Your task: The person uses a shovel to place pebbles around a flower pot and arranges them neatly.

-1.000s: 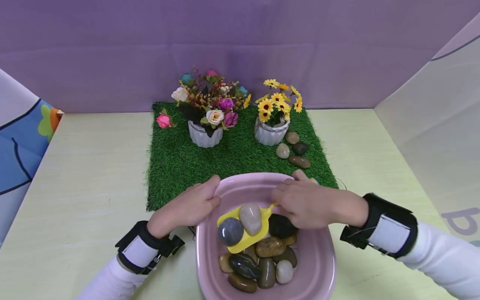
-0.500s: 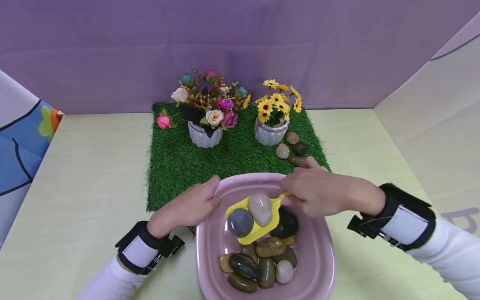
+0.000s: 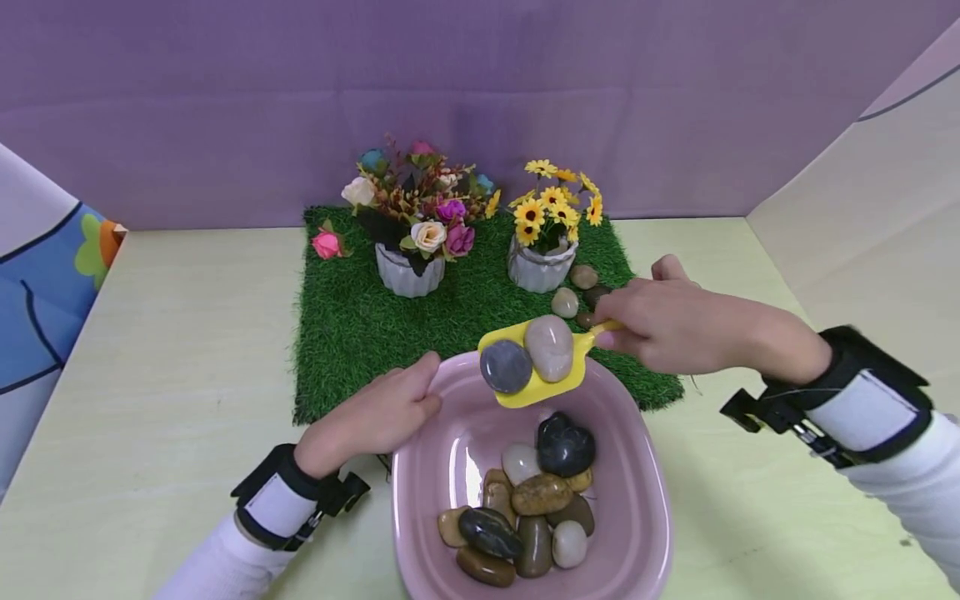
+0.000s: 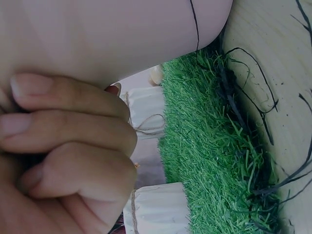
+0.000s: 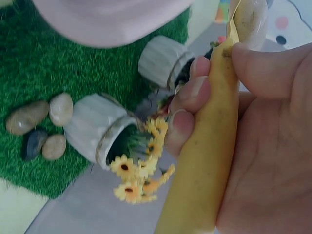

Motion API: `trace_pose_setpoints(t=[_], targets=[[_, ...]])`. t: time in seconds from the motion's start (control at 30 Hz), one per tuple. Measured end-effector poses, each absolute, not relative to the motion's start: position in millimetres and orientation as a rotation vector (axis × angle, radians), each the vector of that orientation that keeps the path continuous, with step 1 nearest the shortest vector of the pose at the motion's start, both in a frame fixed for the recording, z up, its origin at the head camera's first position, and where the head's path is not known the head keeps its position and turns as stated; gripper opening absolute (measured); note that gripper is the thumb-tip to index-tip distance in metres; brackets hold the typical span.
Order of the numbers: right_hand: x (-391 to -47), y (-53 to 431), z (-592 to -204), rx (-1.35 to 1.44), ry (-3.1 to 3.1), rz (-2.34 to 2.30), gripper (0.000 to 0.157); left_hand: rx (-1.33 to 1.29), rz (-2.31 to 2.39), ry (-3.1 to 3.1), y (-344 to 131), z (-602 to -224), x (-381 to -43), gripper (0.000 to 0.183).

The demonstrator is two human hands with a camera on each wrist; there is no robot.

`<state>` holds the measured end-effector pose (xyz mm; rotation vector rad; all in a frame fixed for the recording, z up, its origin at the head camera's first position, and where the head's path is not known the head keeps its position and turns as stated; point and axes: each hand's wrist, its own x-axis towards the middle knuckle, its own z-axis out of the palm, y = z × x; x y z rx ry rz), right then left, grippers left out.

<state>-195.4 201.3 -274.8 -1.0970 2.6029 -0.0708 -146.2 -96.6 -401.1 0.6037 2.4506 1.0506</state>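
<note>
My right hand (image 3: 667, 321) grips the yellow handle (image 5: 204, 151) of a toy shovel (image 3: 525, 395), thumb lying along it in the right wrist view. On the shovel's blade lie a round grey stone (image 3: 506, 367) and a larger pale stone (image 3: 550, 348). The blade is held above the far rim of a pink basin (image 3: 651, 508), overlapping it in the head view. My left hand (image 3: 393, 408) holds the basin's rim at the far left corner, fingers curled in the left wrist view. Several smooth stones, among them a black one (image 3: 566, 446), lie inside the basin.
Behind the basin is a green turf mat (image 3: 337, 333). On it stand a white pot of mixed flowers (image 3: 411, 271) and a white pot of yellow flowers (image 3: 542, 265). Several pebbles (image 5: 27, 118) lie by the second pot; a pink rose (image 3: 327, 242) lies left.
My right hand has lifted the shovel with its two stones up and away from me, rightward, from inside the basin to over its far rim. The left hand has stayed put.
</note>
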Motion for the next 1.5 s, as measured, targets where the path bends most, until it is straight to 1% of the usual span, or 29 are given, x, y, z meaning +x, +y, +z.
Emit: trace_pose_setpoints(t=[0.2,0.4,0.6,0.77,1.3,1.5], targets=[[-202.6,209.9,-272.1,-1.021,2.602,-0.062,0.019,0.607,1.071,2.435,-96.9,-402.1,-145.1,0.004],[-210.3,218.0,-273.4,-0.953,2.601,-0.106,0.015,0.594,1.080,2.420,-97.0,-402.8,-144.4,0.005],[-218.2,225.0,-274.7,-0.870,2.609,-0.096,0.020,0.588,1.105,2.395,-97.5,-402.7,-145.0,0.004],[-224.5,231.6,-276.9,-0.802,2.616,-0.091,0.020,0.587,1.123,2.379,-97.8,-402.4,-145.1,0.003],[-241.5,246.3,-303.1,-0.624,2.534,-0.091,0.027,0.582,1.107,2.397,-98.4,-401.8,-145.6,0.004],[-244.0,249.2,-315.6,-0.614,2.525,-0.116,0.025,0.584,1.123,2.386,-98.4,-402.4,-146.0,0.004]])
